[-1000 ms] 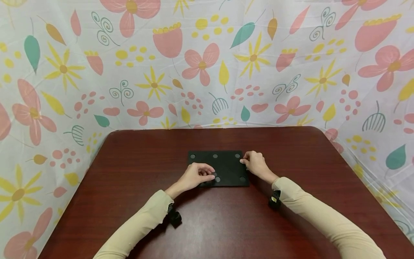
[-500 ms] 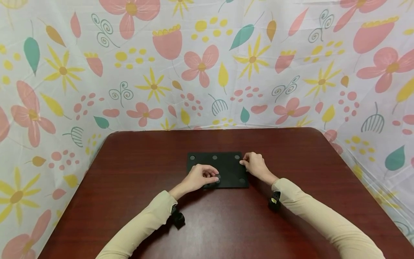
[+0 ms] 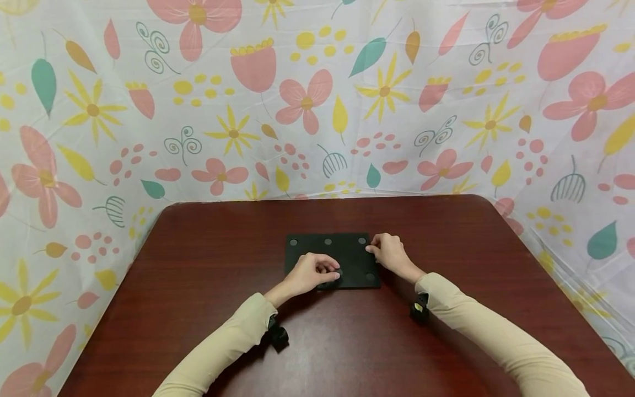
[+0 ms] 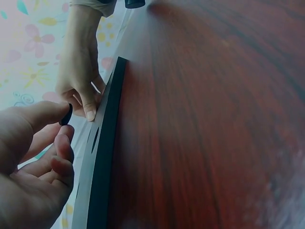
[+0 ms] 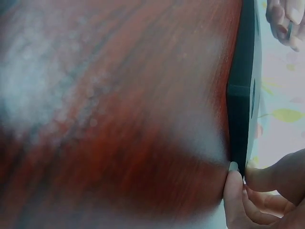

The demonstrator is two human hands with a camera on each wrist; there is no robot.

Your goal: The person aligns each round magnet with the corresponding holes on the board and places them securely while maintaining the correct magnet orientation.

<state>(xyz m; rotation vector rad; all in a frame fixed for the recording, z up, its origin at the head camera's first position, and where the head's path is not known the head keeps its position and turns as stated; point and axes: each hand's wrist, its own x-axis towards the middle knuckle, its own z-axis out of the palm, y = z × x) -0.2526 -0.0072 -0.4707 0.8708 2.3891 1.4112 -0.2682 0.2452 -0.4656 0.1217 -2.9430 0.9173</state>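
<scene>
A flat black rectangular board (image 3: 354, 259) lies on the table, with several round, paler spots along its edges. My left hand (image 3: 308, 274) is over the board's front left part and hides some of it. Between thumb and fingertips it pinches a small thin black disc (image 4: 66, 115), held on edge just above the board in the left wrist view. At the board's right side, my right hand (image 3: 392, 253) grips the edge. The right wrist view shows its thumb and a finger (image 5: 233, 183) on either side of that edge.
The dark red-brown wooden table (image 3: 223, 231) surrounds the board and reflects light near the front. Behind it hangs a white curtain (image 3: 307, 154) printed with flowers and leaves. Black wrist cameras are strapped below both sleeves.
My left hand has moved a little to the right across the board, carrying the disc. The right hand keeps its grip on the board's edge, which stays in place.
</scene>
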